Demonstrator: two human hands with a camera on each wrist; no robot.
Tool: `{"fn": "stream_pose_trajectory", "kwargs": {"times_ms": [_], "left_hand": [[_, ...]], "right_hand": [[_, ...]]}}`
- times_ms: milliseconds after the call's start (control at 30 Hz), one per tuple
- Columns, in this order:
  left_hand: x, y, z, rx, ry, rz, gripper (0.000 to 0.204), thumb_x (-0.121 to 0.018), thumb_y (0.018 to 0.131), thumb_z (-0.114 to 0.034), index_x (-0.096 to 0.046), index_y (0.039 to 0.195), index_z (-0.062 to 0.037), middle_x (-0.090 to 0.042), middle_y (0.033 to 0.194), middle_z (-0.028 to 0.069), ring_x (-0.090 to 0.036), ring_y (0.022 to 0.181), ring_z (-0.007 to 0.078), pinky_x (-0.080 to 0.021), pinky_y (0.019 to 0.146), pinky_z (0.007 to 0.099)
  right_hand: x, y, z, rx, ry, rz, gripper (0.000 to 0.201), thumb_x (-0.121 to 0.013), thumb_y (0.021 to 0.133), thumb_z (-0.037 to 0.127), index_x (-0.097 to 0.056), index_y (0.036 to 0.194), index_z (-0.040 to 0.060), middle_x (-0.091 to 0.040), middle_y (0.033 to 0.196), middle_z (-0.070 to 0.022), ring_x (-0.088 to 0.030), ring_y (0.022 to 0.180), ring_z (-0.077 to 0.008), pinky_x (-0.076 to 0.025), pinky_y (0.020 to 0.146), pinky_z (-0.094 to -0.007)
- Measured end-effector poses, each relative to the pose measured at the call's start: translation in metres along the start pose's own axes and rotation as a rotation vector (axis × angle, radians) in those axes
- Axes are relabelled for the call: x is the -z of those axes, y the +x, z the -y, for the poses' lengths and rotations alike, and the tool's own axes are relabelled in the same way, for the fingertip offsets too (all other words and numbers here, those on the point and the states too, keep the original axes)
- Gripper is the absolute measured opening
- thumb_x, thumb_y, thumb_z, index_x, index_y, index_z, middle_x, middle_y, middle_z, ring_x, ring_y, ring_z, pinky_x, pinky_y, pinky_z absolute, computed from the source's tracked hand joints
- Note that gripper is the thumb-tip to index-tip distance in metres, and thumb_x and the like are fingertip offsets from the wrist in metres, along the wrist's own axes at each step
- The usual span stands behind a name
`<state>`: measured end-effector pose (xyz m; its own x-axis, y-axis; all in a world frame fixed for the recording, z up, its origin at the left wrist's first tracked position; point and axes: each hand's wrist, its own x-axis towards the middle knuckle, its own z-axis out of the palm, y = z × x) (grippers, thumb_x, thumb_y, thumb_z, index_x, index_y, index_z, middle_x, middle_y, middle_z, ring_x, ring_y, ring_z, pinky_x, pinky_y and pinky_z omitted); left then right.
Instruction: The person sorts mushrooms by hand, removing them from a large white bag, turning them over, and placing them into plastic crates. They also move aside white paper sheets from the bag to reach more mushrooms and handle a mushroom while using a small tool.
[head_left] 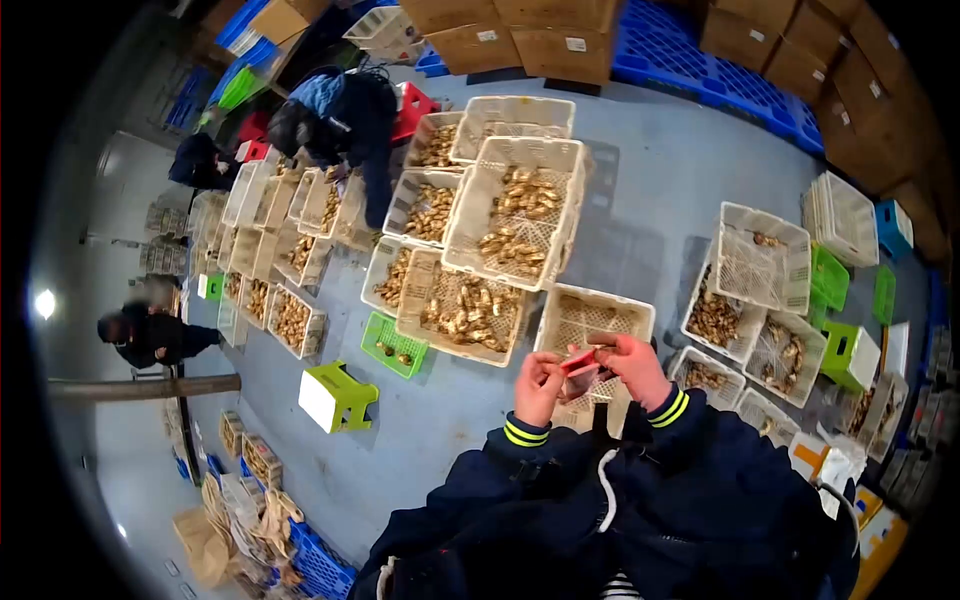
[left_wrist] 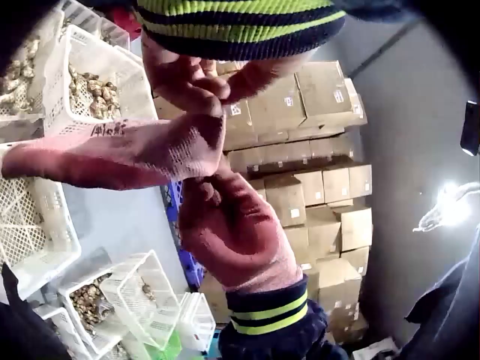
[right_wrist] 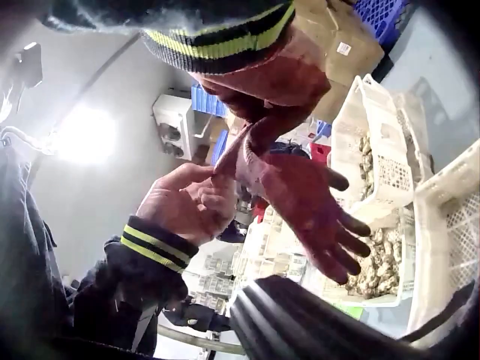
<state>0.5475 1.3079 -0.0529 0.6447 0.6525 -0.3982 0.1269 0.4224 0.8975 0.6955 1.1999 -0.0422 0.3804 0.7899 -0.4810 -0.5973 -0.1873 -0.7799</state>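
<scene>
A pink-red work glove [head_left: 580, 366] is stretched between both hands in front of the body. My left hand [head_left: 538, 388], which looks bare, pinches the glove's cuff between thumb and fingers. My right hand [head_left: 637, 368] wears a similar red glove and grips the cuff's other side. In the right wrist view the held glove [right_wrist: 304, 199] hangs with its fingers spread and dark at the tips. Dark writing shows on the glove [left_wrist: 112, 150] in the left wrist view. The hands meet closely at the cuff, partly hiding it.
Below the hands stands a white plastic crate [head_left: 597, 310]. Crates of brown bulb-like produce [head_left: 468, 312] stand ahead and to the right. A green-and-white stool [head_left: 340, 395] is at left. Cardboard boxes [head_left: 560, 50] stand at the back. Another person [head_left: 350, 125] bends over crates.
</scene>
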Motion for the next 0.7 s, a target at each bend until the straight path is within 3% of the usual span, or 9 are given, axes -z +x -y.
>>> {"fn": "stream_pose_trajectory", "kwargs": {"times_ms": [100, 167, 333, 400, 467, 533, 600, 667, 700], "left_hand": [[-0.055, 0.014, -0.008, -0.162, 0.4, -0.002, 0.025, -0.053, 0.083, 0.0, -0.049, 0.108, 0.0009, -0.051, 0.072, 0.002, -0.049, 0.06, 0.0069, -0.041, 0.055, 0.0205], [-0.087, 0.028, -0.006, -0.33, 0.64, 0.093, 0.036, -0.05, 0.085, -0.003, -0.045, 0.12, 0.0009, -0.052, 0.07, 0.0059, -0.053, 0.061, 0.0118, -0.042, 0.055, 0.0239], [-0.166, 0.052, -0.032, -0.048, 0.51, 0.037, 0.04, -0.045, 0.088, -0.009, -0.038, 0.126, 0.0004, -0.051, 0.067, 0.0072, -0.05, 0.053, 0.0131, -0.043, 0.051, 0.0246], [-0.183, 0.071, -0.05, 0.198, 0.1, 0.118, 0.046, -0.042, 0.088, -0.009, -0.031, 0.132, -0.0036, -0.052, 0.064, 0.0034, -0.047, 0.046, 0.0112, -0.04, 0.044, 0.0219], [-0.191, 0.081, -0.06, 0.163, -0.004, 0.193, 0.046, -0.037, 0.091, -0.01, -0.027, 0.136, -0.009, -0.044, 0.054, -0.0023, -0.04, 0.038, 0.0083, -0.033, 0.035, 0.0194], [-0.19, 0.087, -0.071, 0.556, -0.822, 0.466, 0.044, -0.034, 0.093, -0.014, -0.028, 0.137, -0.0126, -0.031, 0.045, -0.0045, -0.033, 0.033, 0.0068, -0.029, 0.031, 0.0196], [-0.199, 0.09, -0.089, 0.691, -0.92, 0.322, 0.043, -0.031, 0.095, -0.017, -0.027, 0.137, -0.017, -0.019, 0.041, -0.0068, -0.026, 0.03, 0.0061, -0.027, 0.029, 0.019], [-0.212, 0.093, -0.106, 0.424, -0.969, 0.415, 0.048, -0.035, 0.094, -0.024, -0.024, 0.138, -0.0093, -0.056, 0.087, 0.0039, -0.05, 0.054, 0.0079, -0.042, 0.042, 0.0216], [-0.216, 0.1, -0.108, 0.187, -0.898, 0.458, 0.052, -0.037, 0.093, -0.025, -0.022, 0.139, -0.0064, -0.048, 0.109, 0.008, -0.049, 0.081, 0.0121, -0.042, 0.065, 0.0243]], "right_hand": [[0.041, 0.014, 0.008, 0.195, -0.35, -0.157, 0.03, -0.052, 0.085, 0.004, -0.054, 0.114, -0.0001, -0.064, 0.1, -0.0059, -0.06, 0.08, -0.0106, -0.047, 0.067, -0.0239], [0.059, 0.019, 0.035, 0.27, -0.301, -0.164, 0.028, -0.054, 0.083, 0.005, -0.058, 0.11, 0.0032, -0.063, 0.097, -0.0097, -0.062, 0.082, -0.0166, -0.048, 0.07, -0.0276], [0.1, 0.03, 0.089, 0.62, -0.64, -0.055, 0.029, -0.055, 0.076, 0.004, -0.063, 0.104, 0.0072, -0.062, 0.091, -0.0108, -0.06, 0.084, -0.0263, -0.047, 0.074, -0.0309], [0.109, 0.022, 0.117, 0.648, -0.715, 0.023, 0.03, -0.055, 0.071, 0.002, -0.065, 0.1, 0.0066, -0.063, 0.091, -0.0106, -0.059, 0.084, -0.0262, -0.047, 0.075, -0.0319], [0.116, 0.02, 0.137, 0.788, -0.762, 0.082, 0.029, -0.055, 0.067, -0.001, -0.067, 0.092, 0.0063, -0.063, 0.089, -0.0102, -0.059, 0.085, -0.0259, -0.046, 0.077, -0.0324], [0.121, 0.021, 0.153, 0.767, -0.58, 0.09, 0.029, -0.055, 0.065, -0.005, -0.067, 0.09, 0.0047, -0.064, 0.088, -0.01, -0.059, 0.085, -0.0259, -0.046, 0.076, -0.0329], [0.125, 0.024, 0.173, 0.781, -0.532, 0.144, 0.028, -0.054, 0.066, -0.009, -0.067, 0.087, 0.0033, -0.063, 0.089, -0.009, -0.059, 0.083, -0.0254, -0.047, 0.075, -0.0318], [0.129, 0.026, 0.183, 0.816, -0.534, 0.202, 0.024, -0.054, 0.067, -0.01, -0.067, 0.083, 0.0024, -0.063, 0.088, -0.0084, -0.06, 0.08, -0.0231, -0.047, 0.072, -0.0302], [0.128, 0.022, 0.192, 0.688, -0.442, 0.269, 0.022, -0.054, 0.067, -0.01, -0.067, 0.08, 0.0019, -0.063, 0.088, -0.0086, -0.06, 0.079, -0.0217, -0.047, 0.072, -0.0296]]}}
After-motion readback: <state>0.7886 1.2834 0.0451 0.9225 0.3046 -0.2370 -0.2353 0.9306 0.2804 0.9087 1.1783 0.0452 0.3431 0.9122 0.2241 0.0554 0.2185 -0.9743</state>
